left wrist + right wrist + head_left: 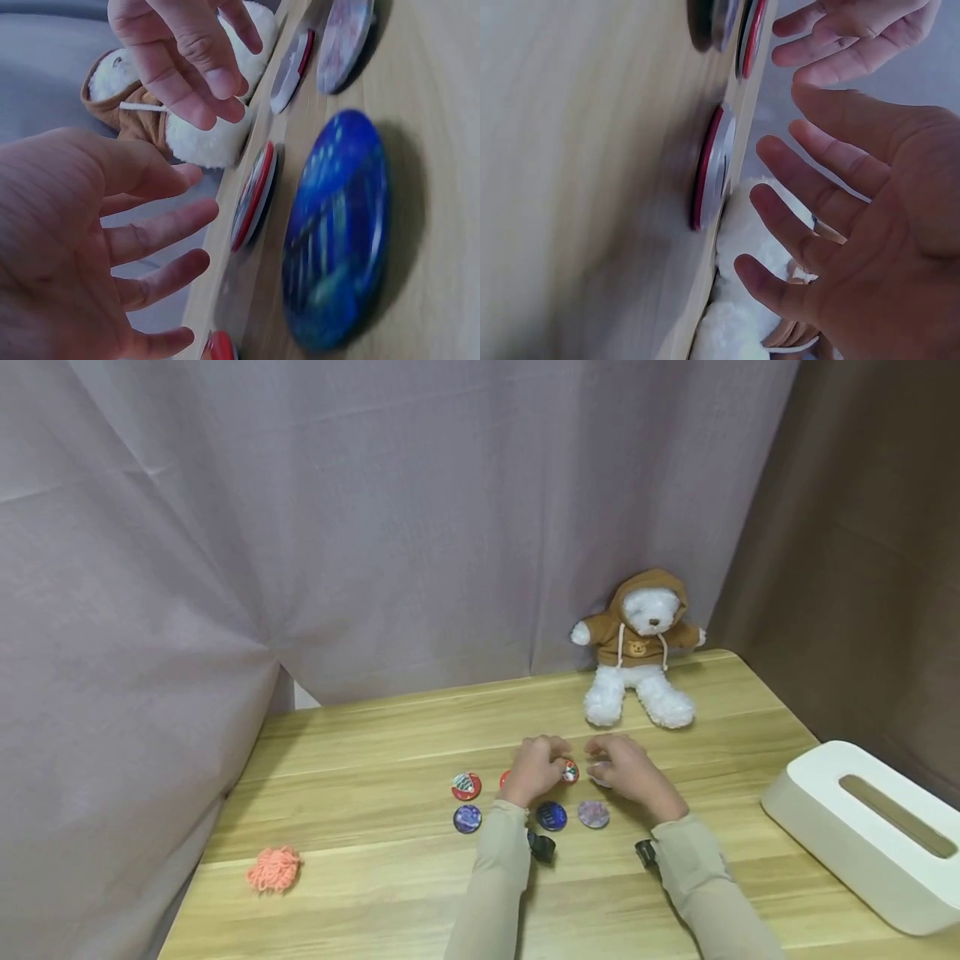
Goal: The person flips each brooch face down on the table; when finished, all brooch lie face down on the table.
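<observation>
My left hand [534, 768] hovers above the table with loosely bent fingers, beside a red round badge [571, 772]. In the left wrist view its fingers are apart and hold nothing. Facing it, my right hand [632, 772] is over a whitish, red-edged badge [714, 169], its fingers also spread and bare in the right wrist view. Nearer the wrists lie a dark blue badge [552, 816] and a mottled pink-purple badge [594, 814]. To the left are a red badge with a tree [466, 787] and a blue swirled badge [467, 818]. My left hand partly hides another red badge [505, 777].
A white teddy bear in a brown hoodie [637, 647] sits at the back of the wooden table [360, 793]. A white tissue box [840, 827] stands at the right edge. Coral yarn [273, 869] lies at the front left. Grey curtains hang behind.
</observation>
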### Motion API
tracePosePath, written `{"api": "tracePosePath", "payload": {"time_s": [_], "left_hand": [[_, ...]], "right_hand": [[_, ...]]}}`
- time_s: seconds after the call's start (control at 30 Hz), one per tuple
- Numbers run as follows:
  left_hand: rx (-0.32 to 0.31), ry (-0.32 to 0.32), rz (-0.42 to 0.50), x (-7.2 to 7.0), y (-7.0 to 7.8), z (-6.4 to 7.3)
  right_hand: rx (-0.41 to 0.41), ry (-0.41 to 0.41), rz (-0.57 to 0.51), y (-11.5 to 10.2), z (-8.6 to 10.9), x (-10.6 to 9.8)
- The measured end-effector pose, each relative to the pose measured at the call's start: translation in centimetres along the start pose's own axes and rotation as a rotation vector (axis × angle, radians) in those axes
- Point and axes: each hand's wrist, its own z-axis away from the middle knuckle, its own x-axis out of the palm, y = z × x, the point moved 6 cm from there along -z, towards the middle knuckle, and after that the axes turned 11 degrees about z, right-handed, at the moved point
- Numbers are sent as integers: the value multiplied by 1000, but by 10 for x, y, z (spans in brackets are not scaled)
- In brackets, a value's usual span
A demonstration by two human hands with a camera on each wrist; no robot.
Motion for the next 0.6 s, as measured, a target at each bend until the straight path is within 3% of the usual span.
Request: {"api": "tracePosePath", "payload": {"time_s": [0.13, 0.37, 0.6], "left_hand": [[-22, 6, -39, -4, -4, 5], [4, -21, -77, -4, -5, 9], [-14, -26, -101, -4, -7, 11]], "right_hand": [[-16, -5, -3, -5, -4, 6], [-61, -44, 53, -16, -10, 15], [-39, -87, 69, -17, -11, 23]]}}
